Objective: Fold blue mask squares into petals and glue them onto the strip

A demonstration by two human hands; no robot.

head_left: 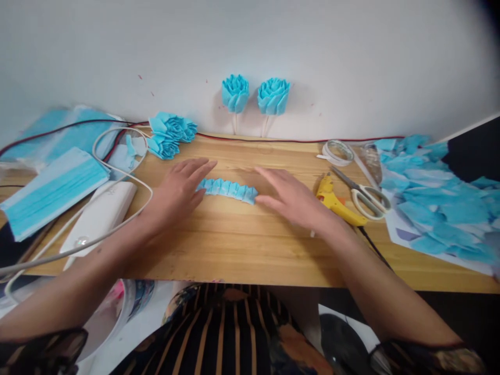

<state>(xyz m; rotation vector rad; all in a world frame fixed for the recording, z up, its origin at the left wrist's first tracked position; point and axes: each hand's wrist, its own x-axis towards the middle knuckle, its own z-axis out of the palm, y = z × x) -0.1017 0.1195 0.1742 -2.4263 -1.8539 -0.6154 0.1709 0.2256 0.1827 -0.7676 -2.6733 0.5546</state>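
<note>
A short pleated strip of blue fabric (229, 189) lies across the middle of the wooden table. My left hand (183, 182) is at its left end, fingers stretched out, the thumb overlapping or close to the strip. At the right end, my right hand (287, 195) has its fingers extended, with the thumb beside the strip's tip. Whether either thumb touches the fabric I cannot tell. To the right of my right hand lie a yellow glue gun (339, 204) and a pair of scissors (369, 197) with pale handles.
Two blue fabric roses (273, 97) on sticks lean against the wall. More blue roses (172, 133) lie at the back left. Blue face masks (54, 190), a white power strip (99, 216) and looped cables fill the left. A tape roll (338, 152) and cut blue pieces (445, 208) occupy the right.
</note>
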